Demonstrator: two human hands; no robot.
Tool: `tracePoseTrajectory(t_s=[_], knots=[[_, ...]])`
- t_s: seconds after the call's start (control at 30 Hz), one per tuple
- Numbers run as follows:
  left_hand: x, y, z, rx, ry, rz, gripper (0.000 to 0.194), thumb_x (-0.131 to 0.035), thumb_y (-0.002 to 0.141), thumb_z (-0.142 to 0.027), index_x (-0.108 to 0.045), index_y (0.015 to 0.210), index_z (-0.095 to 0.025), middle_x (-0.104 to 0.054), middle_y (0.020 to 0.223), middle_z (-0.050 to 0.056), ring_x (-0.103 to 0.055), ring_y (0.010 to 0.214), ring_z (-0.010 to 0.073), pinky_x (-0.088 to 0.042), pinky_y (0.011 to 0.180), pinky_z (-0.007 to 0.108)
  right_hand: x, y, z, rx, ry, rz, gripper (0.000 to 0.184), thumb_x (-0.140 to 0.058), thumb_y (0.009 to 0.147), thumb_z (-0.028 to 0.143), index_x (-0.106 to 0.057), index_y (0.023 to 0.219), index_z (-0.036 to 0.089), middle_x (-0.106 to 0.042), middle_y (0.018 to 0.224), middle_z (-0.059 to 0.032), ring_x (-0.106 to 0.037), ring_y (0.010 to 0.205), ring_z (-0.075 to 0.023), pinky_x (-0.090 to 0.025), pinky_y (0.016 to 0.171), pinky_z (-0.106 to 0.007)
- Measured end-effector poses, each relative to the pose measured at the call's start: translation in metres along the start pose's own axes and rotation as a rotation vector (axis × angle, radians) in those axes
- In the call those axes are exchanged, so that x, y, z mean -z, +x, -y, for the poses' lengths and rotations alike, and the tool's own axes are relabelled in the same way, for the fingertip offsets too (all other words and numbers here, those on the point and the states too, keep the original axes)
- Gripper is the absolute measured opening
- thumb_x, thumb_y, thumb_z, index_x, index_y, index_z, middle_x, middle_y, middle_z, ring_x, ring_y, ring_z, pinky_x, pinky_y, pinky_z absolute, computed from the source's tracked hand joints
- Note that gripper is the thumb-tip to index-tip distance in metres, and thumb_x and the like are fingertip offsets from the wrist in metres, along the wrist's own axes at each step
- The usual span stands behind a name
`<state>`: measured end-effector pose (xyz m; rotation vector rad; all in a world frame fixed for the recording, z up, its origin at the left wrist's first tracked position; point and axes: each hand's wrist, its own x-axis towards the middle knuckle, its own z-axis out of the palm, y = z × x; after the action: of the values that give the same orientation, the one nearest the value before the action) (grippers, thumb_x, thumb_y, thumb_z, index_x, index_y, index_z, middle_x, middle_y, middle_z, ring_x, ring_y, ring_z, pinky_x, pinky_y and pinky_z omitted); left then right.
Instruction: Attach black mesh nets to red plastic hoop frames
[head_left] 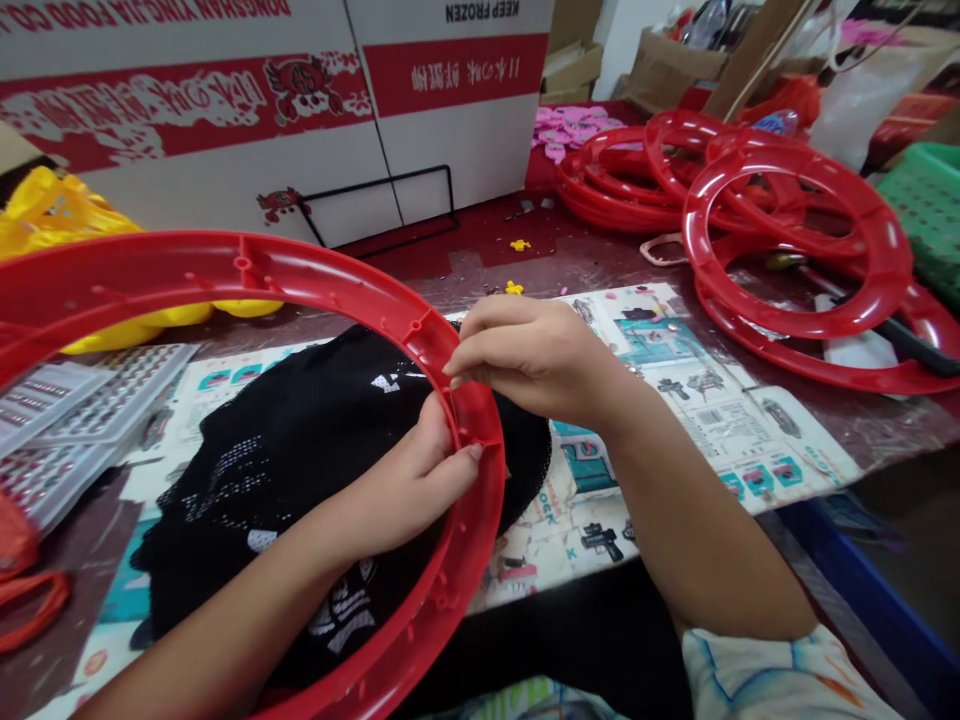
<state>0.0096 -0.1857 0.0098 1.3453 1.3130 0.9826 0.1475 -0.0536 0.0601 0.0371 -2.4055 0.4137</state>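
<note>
A large red plastic ring [330, 270], its ribbed hollow side facing me, is tilted up over the table. My left hand [409, 480] reaches through its opening and is closed around the right part of the rim, the thumb pressed into the channel. Just above, my right hand [529, 355] pinches thumb and fingers together at the channel. Whatever is between those fingertips is too small and hidden to name. Beneath the ring lies a black cloth [292, 420] with white print, on a printed cardboard sheet [720, 420].
Several red rings [795, 170] are piled at the right, beside a green basket [922, 215]. A white and red carton [247, 130] stands behind. Clear trays of small parts [105, 400], yellow plastic pieces [67, 215] and pink pieces [574, 128] lie around.
</note>
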Motion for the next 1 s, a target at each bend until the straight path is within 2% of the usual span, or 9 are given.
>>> tracePoseTrajectory(t_s=[0.1,0.2,0.33,0.4,0.5,0.7,0.83,0.9,1.0], knots=[[0.001,-0.001,-0.001,-0.020,0.044,0.022,0.028,-0.051,0.092,-0.034,-0.043,0.114,-0.020,-0.056,0.116,0.009,-0.054,0.107,0.0237,-0.046,0.094,0.039,-0.001,0.000,0.000,0.005,0.007,-0.010,0.019,-0.052,0.090,0.009,-0.068,0.081,0.013,-0.062,0.083,-0.0036,-0.057,0.076,-0.0107,-0.047,0.070,-0.023],[0.000,-0.003,0.000,0.032,0.032,0.072,0.025,-0.052,0.091,-0.034,-0.043,0.110,-0.020,-0.059,0.110,0.008,-0.058,0.095,0.0213,-0.050,0.086,0.038,-0.001,0.000,-0.001,-0.001,0.025,0.009,0.018,-0.053,0.089,0.008,-0.069,0.080,0.013,-0.063,0.083,-0.0035,-0.058,0.075,-0.0106,-0.047,0.069,-0.023],[-0.006,-0.002,0.000,0.039,-0.224,0.113,0.033,-0.053,0.092,-0.031,-0.037,0.119,-0.021,-0.060,0.116,0.011,-0.063,0.099,0.0214,-0.056,0.081,0.036,0.000,-0.001,-0.002,-0.028,0.040,0.060,0.017,-0.055,0.089,0.009,-0.069,0.080,0.014,-0.063,0.083,-0.0031,-0.059,0.074,-0.0103,-0.047,0.068,-0.023],[-0.009,-0.001,0.000,0.013,-0.327,0.085,0.034,-0.055,0.091,-0.028,-0.035,0.119,-0.021,-0.060,0.116,0.011,-0.066,0.097,0.0205,-0.058,0.079,0.035,0.000,0.000,-0.002,-0.021,0.032,0.057,0.017,-0.056,0.089,0.010,-0.069,0.080,0.014,-0.062,0.081,-0.0022,-0.057,0.073,-0.0097,-0.046,0.067,-0.022],[-0.010,-0.002,0.002,0.046,-0.411,0.051,0.028,-0.056,0.090,-0.026,-0.036,0.109,-0.022,-0.064,0.104,0.007,-0.068,0.077,0.0156,-0.060,0.070,0.032,-0.001,0.000,-0.001,-0.002,0.002,0.030,0.018,-0.054,0.090,0.011,-0.069,0.080,0.014,-0.061,0.082,-0.0024,-0.057,0.074,-0.0099,-0.045,0.067,-0.023],[-0.012,0.002,0.005,0.060,-0.503,-0.105,0.031,-0.049,0.093,-0.049,-0.036,0.105,-0.024,-0.065,0.094,0.002,-0.067,0.065,0.0167,-0.060,0.054,0.033,-0.003,0.001,0.002,-0.012,-0.071,0.080,0.018,-0.054,0.091,0.014,-0.069,0.081,0.013,-0.060,0.081,-0.0030,-0.054,0.072,-0.0107,-0.041,0.067,-0.024],[-0.016,0.004,0.004,-0.014,-0.427,-0.265,0.031,-0.058,0.088,-0.031,-0.039,0.111,-0.021,-0.064,0.103,0.004,-0.070,0.081,0.0174,-0.062,0.066,0.033,-0.004,0.001,0.004,-0.111,-0.187,0.125,0.019,-0.062,0.088,0.025,-0.066,0.072,0.014,-0.055,0.067,0.0006,-0.049,0.063,-0.0108,-0.033,0.060,-0.024],[-0.017,0.004,0.003,-0.003,-0.404,-0.236,0.031,-0.056,0.088,-0.025,-0.036,0.112,-0.021,-0.065,0.100,0.005,-0.070,0.083,0.0182,-0.062,0.067,0.033,-0.005,0.001,0.004,-0.167,-0.281,0.099,0.028,-0.065,0.087,0.035,-0.063,0.068,0.015,-0.049,0.061,0.0021,-0.045,0.060,-0.0110,-0.028,0.057,-0.025],[-0.015,0.003,0.000,0.040,-0.377,-0.161,0.031,-0.050,0.090,-0.021,-0.027,0.109,-0.024,-0.066,0.096,0.003,-0.070,0.068,0.0156,-0.061,0.059,0.031,-0.007,0.001,0.003,-0.185,-0.381,0.041,0.036,-0.059,0.090,0.043,-0.060,0.067,0.015,-0.048,0.062,0.0009,-0.044,0.061,-0.0122,-0.027,0.057,-0.026]])
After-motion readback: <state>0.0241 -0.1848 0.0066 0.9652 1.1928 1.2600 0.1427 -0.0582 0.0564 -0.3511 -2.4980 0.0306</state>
